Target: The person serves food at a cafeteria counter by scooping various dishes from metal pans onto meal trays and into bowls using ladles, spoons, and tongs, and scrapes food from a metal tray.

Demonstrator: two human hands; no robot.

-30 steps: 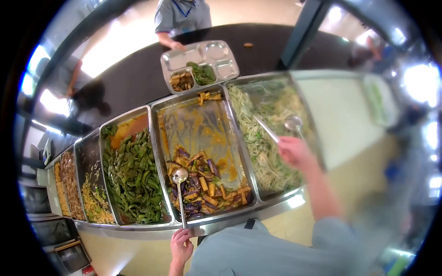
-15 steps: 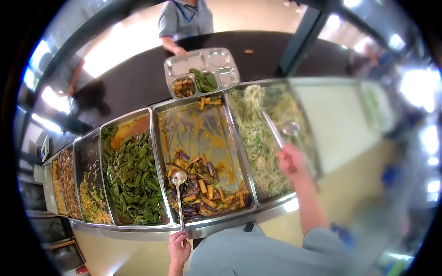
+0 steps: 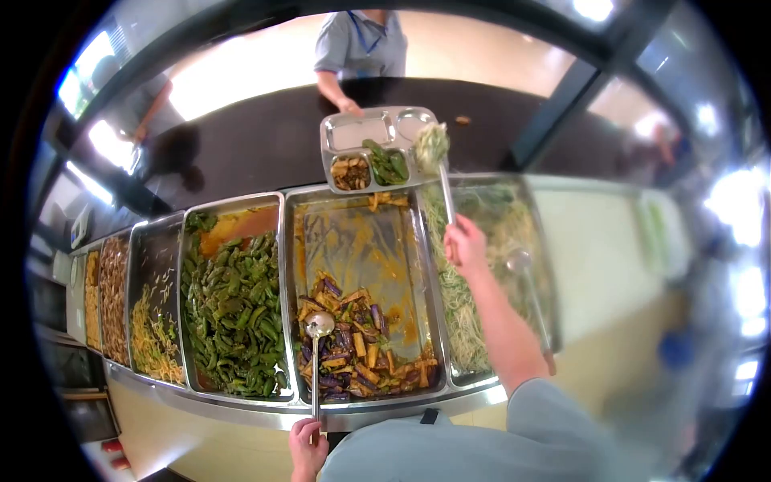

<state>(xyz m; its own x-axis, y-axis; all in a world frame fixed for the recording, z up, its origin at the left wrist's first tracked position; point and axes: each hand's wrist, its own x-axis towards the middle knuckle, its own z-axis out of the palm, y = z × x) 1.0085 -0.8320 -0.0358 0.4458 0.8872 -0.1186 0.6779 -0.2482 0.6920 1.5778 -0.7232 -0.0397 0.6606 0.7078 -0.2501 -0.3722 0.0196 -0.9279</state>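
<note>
My right hand (image 3: 467, 243) is closed round the handle of a metal serving spoon (image 3: 446, 193). A clump of pale noodles (image 3: 432, 146) covers the spoon's head, at the right edge of a steel compartment tray (image 3: 360, 139). That tray holds green peppers (image 3: 387, 164) and brown chopped food (image 3: 351, 172) in separate compartments. Another person's hand (image 3: 348, 106) touches its far edge. My left hand (image 3: 308, 448) grips the handle end of a ladle (image 3: 319, 324), whose bowl rests on eggplant pieces (image 3: 361, 353) in a steel pan.
The noodle pan (image 3: 466, 321) lies under my right arm, with another ladle (image 3: 519, 260) in it. To the left are a pan of green peppers (image 3: 237, 313) and several more food pans. A dark counter (image 3: 249, 145) runs behind them, with a post (image 3: 554, 116) at right.
My right hand has moved up and left, carrying noodles from above their pan to the tray's right edge. My left hand still holds the ladle in the eggplant. The view has shifted slightly.
</note>
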